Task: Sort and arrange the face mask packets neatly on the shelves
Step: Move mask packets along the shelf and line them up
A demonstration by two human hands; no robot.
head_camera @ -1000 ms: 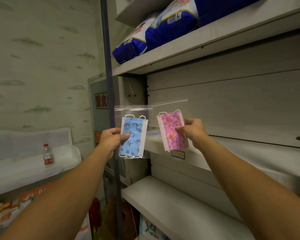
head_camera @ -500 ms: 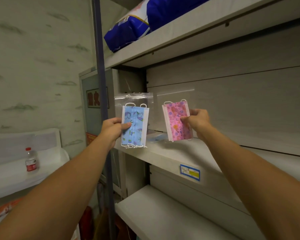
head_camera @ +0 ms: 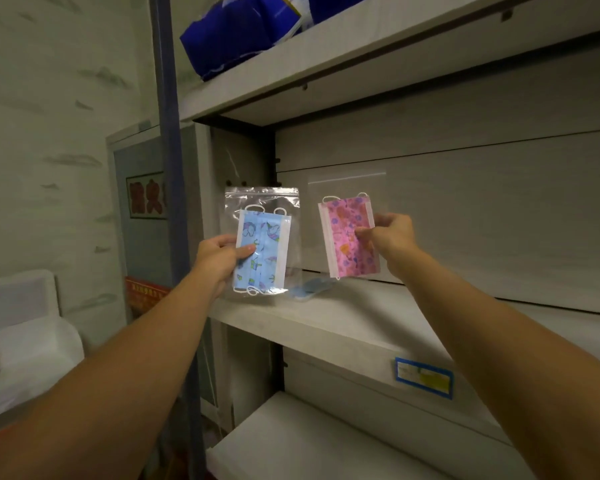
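Above the middle shelf (head_camera: 343, 327) I hold two packets upright, side by side and apart. My left hand (head_camera: 219, 259) pinches the blue mask packet (head_camera: 262, 251) at its left edge; my right hand (head_camera: 390, 237) pinches the pink mask packet (head_camera: 347, 237) at its right edge. Another blue packet (head_camera: 307, 289) lies on the shelf behind them.

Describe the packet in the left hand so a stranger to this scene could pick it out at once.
Start at the grey shelving unit and find its middle shelf. Just above its left end, the left hand pinches a clear zip packet holding a blue face mask. Its neighbour, the packet in the right hand, holds a pink mask; this one is pale blue with cartoon prints.
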